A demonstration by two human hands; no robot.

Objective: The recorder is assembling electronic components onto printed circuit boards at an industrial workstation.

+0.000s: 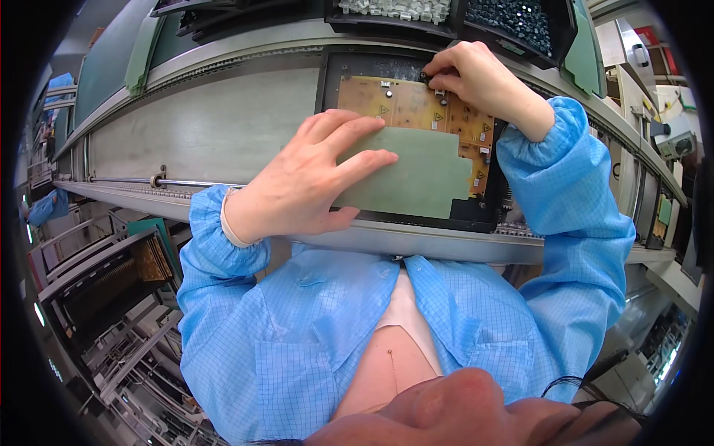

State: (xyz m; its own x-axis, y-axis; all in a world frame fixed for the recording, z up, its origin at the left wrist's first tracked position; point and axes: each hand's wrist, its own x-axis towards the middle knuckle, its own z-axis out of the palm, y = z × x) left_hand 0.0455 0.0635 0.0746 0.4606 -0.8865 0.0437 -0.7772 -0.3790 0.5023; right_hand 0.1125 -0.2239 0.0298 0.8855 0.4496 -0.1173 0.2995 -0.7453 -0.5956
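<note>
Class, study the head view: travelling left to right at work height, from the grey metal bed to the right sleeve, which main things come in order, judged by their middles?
Grey metal bed → left hand → green sheet → right hand → right blue sleeve.

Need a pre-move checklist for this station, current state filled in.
1. Left hand steadying green sheet: ok, fingers spread over its left side.
2. Circuit board within black frame: ok.
3. Whole board visible: not ok, the sheet covers much of its lower part.
4. Part in right hand: cannot tell, fingertips close together at the board's upper edge.
5. Bins stocked: ok, white parts and dark parts.
</note>
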